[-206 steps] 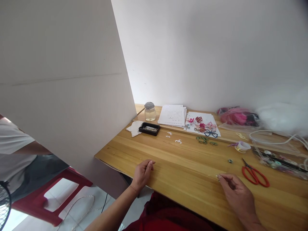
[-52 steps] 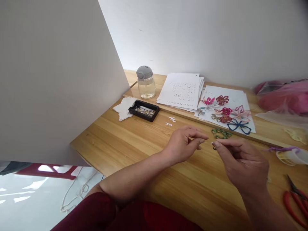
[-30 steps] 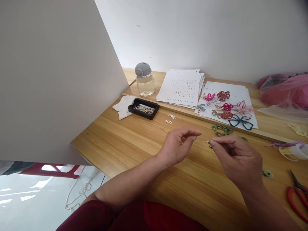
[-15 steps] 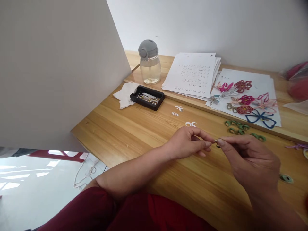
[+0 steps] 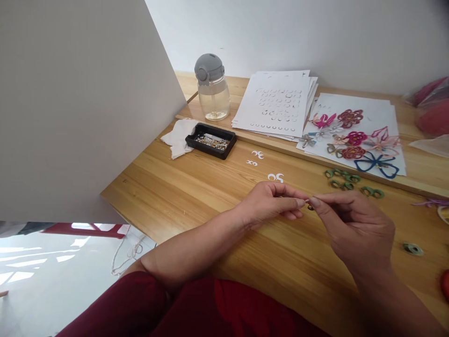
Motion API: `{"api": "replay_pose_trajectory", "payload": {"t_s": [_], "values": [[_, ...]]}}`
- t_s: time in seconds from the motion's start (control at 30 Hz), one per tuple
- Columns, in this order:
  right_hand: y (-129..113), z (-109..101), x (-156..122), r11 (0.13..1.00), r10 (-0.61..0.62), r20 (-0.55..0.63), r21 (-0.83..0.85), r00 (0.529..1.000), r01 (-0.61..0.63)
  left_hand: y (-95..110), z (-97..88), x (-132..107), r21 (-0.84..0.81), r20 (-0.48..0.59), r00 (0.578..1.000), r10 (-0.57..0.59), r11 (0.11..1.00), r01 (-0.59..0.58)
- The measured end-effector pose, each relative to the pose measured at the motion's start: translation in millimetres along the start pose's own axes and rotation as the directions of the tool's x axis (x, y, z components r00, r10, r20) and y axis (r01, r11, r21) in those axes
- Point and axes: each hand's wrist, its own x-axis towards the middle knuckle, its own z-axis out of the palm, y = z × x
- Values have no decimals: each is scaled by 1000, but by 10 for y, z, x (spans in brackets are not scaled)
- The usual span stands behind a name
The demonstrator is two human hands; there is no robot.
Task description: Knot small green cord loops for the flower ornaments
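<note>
My left hand [image 5: 271, 204] and my right hand [image 5: 354, 227] meet fingertip to fingertip just above the wooden table [image 5: 196, 196]. Both are pinched shut on one tiny piece [image 5: 307, 201] held between them; it is too small to name. Just beyond the fingers lie several small green coiled rings [image 5: 342, 179], and a single green coil [image 5: 412, 248] lies to the right of my right hand. A white paper cut-out [image 5: 276, 177] lies on the wood a little past my left hand.
On a raised ledge at the back stand a clear bottle with a grey lid [image 5: 212, 87], a stack of punched white sheets [image 5: 277, 103] and a sheet bearing coloured coiled flowers [image 5: 356, 138]. A black tray of small bits [image 5: 211, 140] and a white tissue [image 5: 178, 138] lie left. A white panel [image 5: 77, 107] walls the left side.
My left hand rose from the table's edge to meet my right hand. The fingertips closed together on the tiny piece, and my view came closer to the table.
</note>
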Motion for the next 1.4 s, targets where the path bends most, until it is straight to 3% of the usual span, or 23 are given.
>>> {"api": "replay_pose_trajectory", "payload": {"t_s": [0.77, 1.13, 1.4], "values": [[98, 19, -50, 999, 7, 22, -44, 1000, -6, -2, -53, 38, 143, 8, 1000, 26, 989, -27], [58, 49, -31, 995, 83, -6, 51, 997, -82, 11, 16, 4, 113, -36, 999, 34, 993, -29], [75, 35, -27, 996, 57, 8, 64, 998, -57, 22, -19, 7, 152, -13, 997, 73, 986, -71]]}}
